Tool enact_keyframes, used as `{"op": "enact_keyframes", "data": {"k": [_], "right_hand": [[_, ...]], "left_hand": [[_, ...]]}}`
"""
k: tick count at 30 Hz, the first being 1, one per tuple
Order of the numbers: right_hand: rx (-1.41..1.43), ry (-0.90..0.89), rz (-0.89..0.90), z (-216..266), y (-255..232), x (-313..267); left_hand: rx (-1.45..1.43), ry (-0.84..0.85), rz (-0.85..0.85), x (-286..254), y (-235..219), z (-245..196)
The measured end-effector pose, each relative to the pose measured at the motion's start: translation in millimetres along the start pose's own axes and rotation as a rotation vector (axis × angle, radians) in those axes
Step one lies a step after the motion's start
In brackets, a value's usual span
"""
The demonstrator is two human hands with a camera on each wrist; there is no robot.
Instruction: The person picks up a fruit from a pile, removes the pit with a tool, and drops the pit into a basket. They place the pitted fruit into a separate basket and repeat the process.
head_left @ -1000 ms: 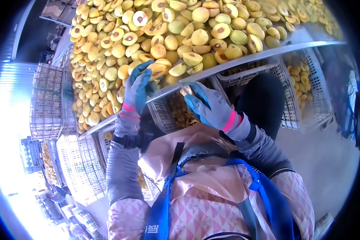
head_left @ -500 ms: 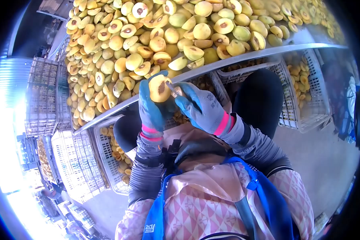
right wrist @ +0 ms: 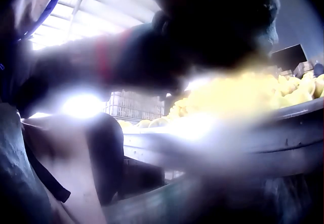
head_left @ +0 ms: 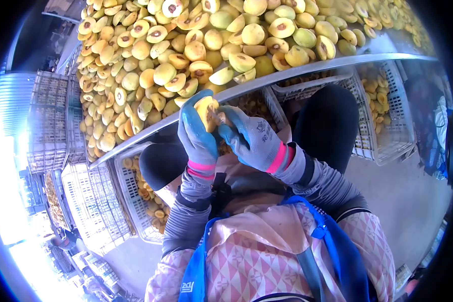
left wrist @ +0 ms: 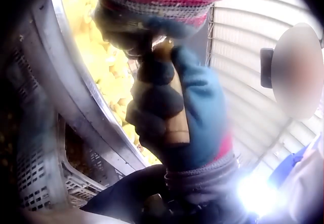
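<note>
Gloved in grey and blue, the left hand (head_left: pixel 197 130) grips a yellow halved fruit (head_left: pixel 205 114) with a brown centre, in front of the table's metal edge. Close on its right, the right hand (head_left: pixel 252 135) has its fingers curled round a small tool; in the left wrist view the tool's wooden handle (left wrist: pixel 177 128) shows in the fist of the right hand (left wrist: pixel 177 100). The tool's tip meets the fruit's cut face, though its exact shape is hidden. The right wrist view is dark and blurred around the hands.
Halved yellow fruits (head_left: pixel 163 73) are heaped on a table with a metal rim (head_left: pixel 307 73). Below the rim stand plastic crates holding fruit, one at left (head_left: pixel 128 194), another at right (head_left: pixel 395 126). The person's dark-clothed knees flank the hands. Stacked crates (head_left: pixel 49 121) stand farther left.
The left hand came back from the heap toward the body with a fruit half and met the right hand's tool. Since then the fruit has tilted, and the right hand has shifted slightly left.
</note>
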State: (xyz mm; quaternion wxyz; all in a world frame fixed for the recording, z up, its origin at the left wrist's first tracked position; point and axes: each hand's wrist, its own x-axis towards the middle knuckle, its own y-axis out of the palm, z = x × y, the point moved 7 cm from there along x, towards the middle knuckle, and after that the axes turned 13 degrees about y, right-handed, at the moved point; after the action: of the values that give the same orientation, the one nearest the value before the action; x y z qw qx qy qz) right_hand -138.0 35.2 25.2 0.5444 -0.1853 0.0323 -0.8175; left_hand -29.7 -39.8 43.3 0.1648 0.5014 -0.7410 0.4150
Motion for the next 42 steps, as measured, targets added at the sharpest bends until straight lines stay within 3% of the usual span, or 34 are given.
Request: {"op": "enact_keyframes", "data": {"k": [2, 3, 5, 6, 8, 9, 10, 12, 13, 14, 16, 18, 20, 21, 23, 26, 27, 28, 29, 33, 35, 36, 38, 40, 41, 42], "right_hand": [[-0.041, 0.035, 0.025, 7, -2, -1], [-0.041, 0.037, 0.027, 6, -1, -1], [-0.129, -0.003, 0.025, 7, 0, -3], [-0.128, -0.001, 0.026, 4, 0, -4], [-0.125, -0.013, 0.099, -2, 6, -7], [-0.123, -0.011, 0.099, -4, 9, -8], [-0.034, 0.042, 0.109, -9, 11, -8], [0.056, 0.094, 0.118, -13, 15, -8], [0.103, 0.11, 0.111, -12, 16, -8], [0.149, 0.124, 0.099, -13, 17, -8], [0.076, 0.089, 0.071, -6, 13, -10], [0.007, 0.05, 0.056, -3, 11, -10], [0.748, 0.51, 0.534, -26, 35, -15], [0.747, 0.509, 0.536, -22, 26, -11], [0.848, 0.917, 0.803, -17, 26, -23], [0.858, 0.97, 0.793, -21, 25, -24], [0.854, 0.967, 0.794, -30, 32, -26], [0.431, 0.558, 0.49, -38, 25, -8], [0.017, 0.149, 0.177, -27, 13, -4], [0.296, 0.216, 0.224, -26, 15, -10], [0.557, 0.54, 0.441, -41, 26, -15], [0.555, 0.538, 0.444, -36, 21, -14], [0.616, 0.753, 0.57, -34, 20, -20], [0.65, 0.71, 0.631, -36, 17, -20], [0.685, 0.665, 0.684, -34, 19, -20], [0.689, 0.656, 0.687, -41, 28, -22]], "left_hand": [[-0.465, -0.251, -0.066, -5, 2, 15], [-0.465, -0.253, -0.066, -11, 0, 23], [0.275, -0.005, 0.166, -24, -5, 35], [0.276, -0.007, 0.167, -24, -9, 40], [-0.103, -0.281, 0.196, -30, -4, 66], [-0.055, -0.161, 0.2, -23, -4, 56], [-0.053, -0.163, 0.202, -20, -6, 53], [-0.528, -0.4, 0.208, -13, 1, 45], [-0.413, -0.245, 0.127, 0, -1, 22], [-0.413, -0.241, 0.13, -2, 6, 15], [-0.211, -0.171, -0.072, -5, -4, 4], [-0.253, -0.179, -0.072, -14, -8, 6], [-0.297, -0.264, -0.039, -18, -7, 11], [-0.29, -0.124, -0.075, -17, -6, 11], [-0.326, -0.1, -0.026, -15, -6, 11], [-0.346, 0.012, 0.038, -11, -5, 9], [-0.26, -0.076, 0.05, -12, -5, 12], [-0.172, -0.165, 0.064, -15, -6, 16], [-0.12, -0.104, 0.018, -15, -4, 17], [-0.256, -0.049, 0.055, -14, -2, 13], [-0.417, -0.224, 0.079, -20, 4, 24], [-0.498, -0.306, 0.092, -21, 8, 28], [-0.501, -0.284, 0.031, -20, 3, 29], [-0.588, -0.646, -0.159, -30, -15, 47], [-0.431, -0.805, -0.352, -45, -30, 63], [-0.337, -0.685, -0.372, -47, -52, 74]]}}
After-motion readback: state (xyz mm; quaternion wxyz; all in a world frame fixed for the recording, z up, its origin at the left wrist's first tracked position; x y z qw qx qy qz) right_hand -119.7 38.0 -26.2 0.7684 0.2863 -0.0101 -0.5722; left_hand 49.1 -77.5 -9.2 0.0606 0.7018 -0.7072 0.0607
